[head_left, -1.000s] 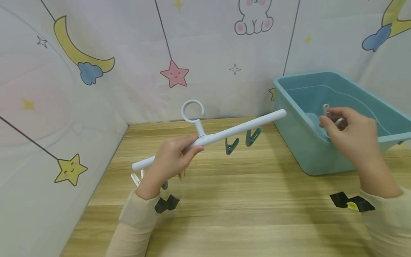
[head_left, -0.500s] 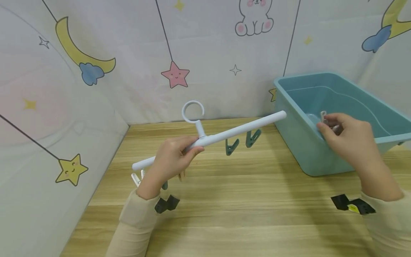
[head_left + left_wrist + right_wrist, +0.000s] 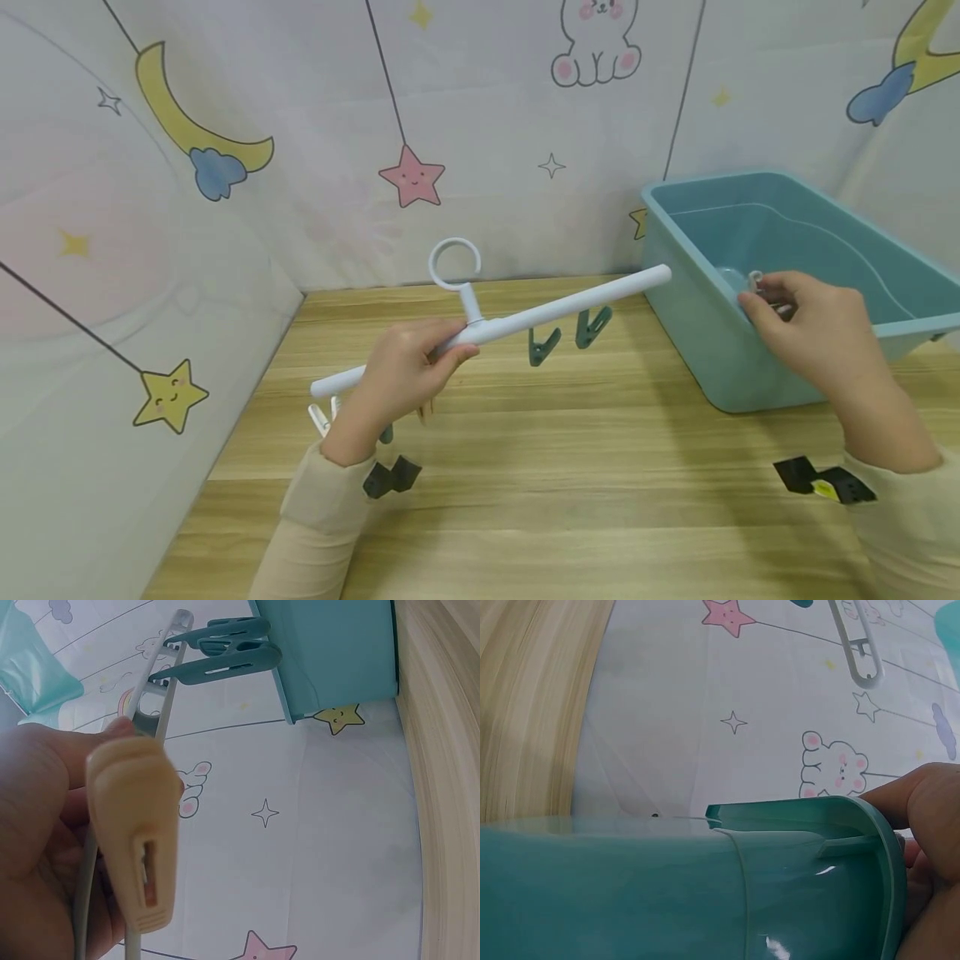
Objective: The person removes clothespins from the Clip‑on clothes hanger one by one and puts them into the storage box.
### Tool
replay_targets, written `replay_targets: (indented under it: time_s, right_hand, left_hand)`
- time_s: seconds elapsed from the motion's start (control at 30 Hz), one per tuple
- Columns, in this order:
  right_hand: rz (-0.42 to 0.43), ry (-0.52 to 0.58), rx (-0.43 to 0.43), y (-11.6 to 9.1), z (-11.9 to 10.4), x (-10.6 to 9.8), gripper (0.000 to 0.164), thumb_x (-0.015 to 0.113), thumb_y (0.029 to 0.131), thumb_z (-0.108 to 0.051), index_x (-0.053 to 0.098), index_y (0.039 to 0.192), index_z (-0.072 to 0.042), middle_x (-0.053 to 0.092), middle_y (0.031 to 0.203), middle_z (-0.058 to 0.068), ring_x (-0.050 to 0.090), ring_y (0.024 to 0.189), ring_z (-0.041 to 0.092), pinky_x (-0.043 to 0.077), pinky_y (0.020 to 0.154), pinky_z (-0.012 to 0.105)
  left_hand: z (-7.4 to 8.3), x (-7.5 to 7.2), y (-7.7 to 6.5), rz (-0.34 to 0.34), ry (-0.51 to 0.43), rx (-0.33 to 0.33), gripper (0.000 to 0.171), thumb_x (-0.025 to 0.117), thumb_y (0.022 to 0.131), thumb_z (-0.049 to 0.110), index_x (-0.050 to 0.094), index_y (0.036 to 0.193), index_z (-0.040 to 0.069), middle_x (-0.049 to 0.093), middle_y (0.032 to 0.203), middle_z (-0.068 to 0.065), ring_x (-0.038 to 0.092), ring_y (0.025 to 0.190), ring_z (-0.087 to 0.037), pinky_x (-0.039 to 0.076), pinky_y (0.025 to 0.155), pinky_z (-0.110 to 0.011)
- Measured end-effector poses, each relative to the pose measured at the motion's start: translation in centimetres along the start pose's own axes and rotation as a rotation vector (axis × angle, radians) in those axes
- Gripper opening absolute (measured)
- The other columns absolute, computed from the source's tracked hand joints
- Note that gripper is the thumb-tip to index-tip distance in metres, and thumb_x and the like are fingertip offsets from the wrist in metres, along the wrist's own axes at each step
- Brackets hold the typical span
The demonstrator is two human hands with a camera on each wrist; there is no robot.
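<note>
In the head view, my left hand [image 3: 401,367] grips the middle of a white clothes hanger [image 3: 577,302], just below its round hook. Two green clothespins [image 3: 593,327] hang under the bar's right half. A white clothespin [image 3: 318,419] shows at the left end, partly behind the wrist. The left wrist view has a beige clothespin [image 3: 135,832] close in front of the palm. At the right, my right hand [image 3: 821,342] pinches a small white clothespin [image 3: 754,282] over the near left corner of a blue-green plastic bin [image 3: 697,346]; the fingers hide most of it.
The bin stands at the right on a wood-grain table [image 3: 540,500]. A printed cloth backdrop [image 3: 315,192] with stars and moons rises behind the table and along its left side. The hanger's right end comes close to the bin's left wall in the head view.
My right hand has sunk slightly toward the bin's rim, with the white clothespin between its fingers. The left hand and the hanger have stayed nearly still.
</note>
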State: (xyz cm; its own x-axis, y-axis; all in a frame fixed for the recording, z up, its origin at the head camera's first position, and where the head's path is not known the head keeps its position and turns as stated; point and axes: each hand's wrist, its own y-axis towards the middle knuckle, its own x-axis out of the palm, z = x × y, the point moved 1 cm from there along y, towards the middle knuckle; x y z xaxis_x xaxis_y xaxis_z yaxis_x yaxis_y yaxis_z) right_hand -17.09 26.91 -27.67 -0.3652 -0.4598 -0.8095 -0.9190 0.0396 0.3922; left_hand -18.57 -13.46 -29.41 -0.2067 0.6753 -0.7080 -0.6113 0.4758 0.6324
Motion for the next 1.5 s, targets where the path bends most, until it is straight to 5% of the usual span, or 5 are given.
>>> replay_targets:
  time_s: [0.47, 0.63, 0.97, 1.1, 1.5]
  right_hand:
    - [-0.016, 0.024, 0.032, 0.1, -0.2, 0.0, 0.047, 0.054, 0.098, -0.032, 0.057, 0.122, 0.008, 0.065, 0.108, 0.03, 0.062, 0.094, 0.043, 0.047, 0.073, 0.053]
    - [0.046, 0.053, 0.02, 0.0, -0.3, -0.2, 0.043, 0.058, 0.096, -0.029, 0.059, 0.12, 0.007, 0.065, 0.108, 0.029, 0.063, 0.094, 0.041, 0.041, 0.064, 0.015]
    - [0.36, 0.237, -0.168, -0.9, -2.6, -0.6, 0.028, 0.068, 0.089, -0.012, 0.067, 0.11, 0.006, 0.072, 0.097, -0.008, 0.043, 0.087, -0.029, 0.03, 0.073, -0.001]
    - [0.331, 0.299, -0.143, -1.2, -3.4, -0.6, 0.027, 0.07, 0.088, -0.011, 0.068, 0.11, 0.003, 0.05, 0.09, -0.044, 0.049, 0.085, -0.024, 0.034, 0.074, 0.002]
    - [0.084, 0.398, -0.104, -1.6, -4.8, 1.2, 0.028, 0.066, 0.093, -0.019, 0.065, 0.115, -0.001, 0.056, 0.094, -0.036, 0.055, 0.085, -0.017, 0.041, 0.073, 0.002]
  left_hand:
    - [-0.1, 0.0, 0.0, 0.002, -0.008, 0.002, 0.024, 0.075, 0.085, 0.014, 0.073, 0.104, -0.001, 0.062, 0.07, -0.001, 0.043, 0.054, -0.006, 0.036, 0.046, -0.02]
    - [-0.1, 0.0, 0.0, 0.004, -0.004, 0.008, 0.025, 0.075, 0.085, 0.015, 0.073, 0.104, -0.001, 0.062, 0.07, -0.001, 0.043, 0.054, -0.006, 0.036, 0.046, -0.02]
    - [-0.1, 0.0, -0.1, 0.0, -0.008, 0.005, 0.025, 0.075, 0.085, 0.014, 0.072, 0.104, -0.002, 0.061, 0.069, -0.001, 0.043, 0.054, -0.006, 0.036, 0.046, -0.02]
    - [-0.1, 0.0, 0.0, 0.001, -0.01, 0.004, 0.025, 0.074, 0.085, 0.014, 0.073, 0.104, -0.001, 0.06, 0.067, -0.001, 0.042, 0.053, -0.006, 0.035, 0.045, -0.02]
    - [0.1, -0.2, -0.1, -0.004, -0.006, -0.013, 0.023, 0.074, 0.085, 0.015, 0.073, 0.102, -0.001, 0.059, 0.067, 0.0, 0.042, 0.054, -0.006, 0.035, 0.046, -0.02]
